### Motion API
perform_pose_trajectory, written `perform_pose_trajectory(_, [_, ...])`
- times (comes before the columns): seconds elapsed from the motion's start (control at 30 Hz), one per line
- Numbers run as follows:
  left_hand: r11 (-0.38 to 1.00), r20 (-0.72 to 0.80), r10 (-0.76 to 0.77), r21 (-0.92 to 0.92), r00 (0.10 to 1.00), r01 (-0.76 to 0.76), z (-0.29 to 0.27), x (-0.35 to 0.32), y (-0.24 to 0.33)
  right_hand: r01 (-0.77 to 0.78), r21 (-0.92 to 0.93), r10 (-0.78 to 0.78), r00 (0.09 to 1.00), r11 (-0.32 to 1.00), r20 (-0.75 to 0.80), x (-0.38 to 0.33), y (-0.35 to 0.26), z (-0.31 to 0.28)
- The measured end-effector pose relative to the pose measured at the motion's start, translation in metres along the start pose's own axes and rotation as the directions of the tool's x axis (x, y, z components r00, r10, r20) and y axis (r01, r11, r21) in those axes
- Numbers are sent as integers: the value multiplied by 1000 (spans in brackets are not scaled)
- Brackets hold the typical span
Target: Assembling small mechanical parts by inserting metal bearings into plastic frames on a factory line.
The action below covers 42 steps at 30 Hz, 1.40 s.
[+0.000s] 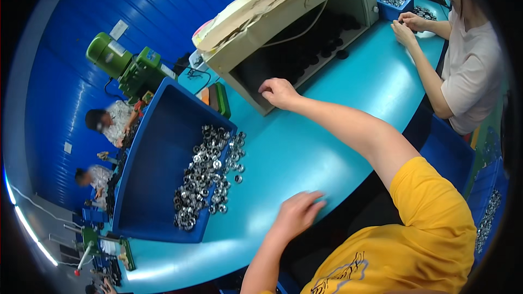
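Dark parts (342, 54), we judged, drew our reach, next needing a pinch; right hand (282, 93) curled, hold unclear, left hand (298, 215) loosely parted.

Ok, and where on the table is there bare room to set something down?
The widest bare patch of teal table lies between the loose metal pieces, right forearm and left hand. Another lies between that forearm, the cream box and the co-worker's hands. It's crowded around the blue bin's right edge and among dark pieces in the box.
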<state>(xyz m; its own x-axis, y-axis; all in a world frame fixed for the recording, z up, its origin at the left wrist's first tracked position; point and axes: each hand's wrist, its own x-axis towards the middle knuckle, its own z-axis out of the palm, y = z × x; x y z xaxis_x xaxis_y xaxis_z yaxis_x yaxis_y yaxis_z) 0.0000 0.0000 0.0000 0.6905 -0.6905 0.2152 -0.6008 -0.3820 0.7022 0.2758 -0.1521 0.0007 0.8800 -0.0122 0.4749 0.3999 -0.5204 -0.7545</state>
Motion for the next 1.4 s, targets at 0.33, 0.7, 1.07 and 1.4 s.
perform_pose_trajectory(0.33, [942,11,146,-308,989,-135,16,51,-51,133,-497,-185,981,858,-57,170,98,76])
perform_pose_trajectory(0.7, [893,-75,124,-427,989,-144,14,47,-70,131,-488,-253,948,863,-192,221,92,85])
perform_pose_trajectory(1.07, [896,-76,126,-420,989,-146,14,49,-66,138,-484,-267,941,864,-209,219,92,78])
perform_pose_trajectory(1.4, [881,-96,127,-446,987,-156,15,46,-67,205,-454,-345,904,867,-252,223,82,87])
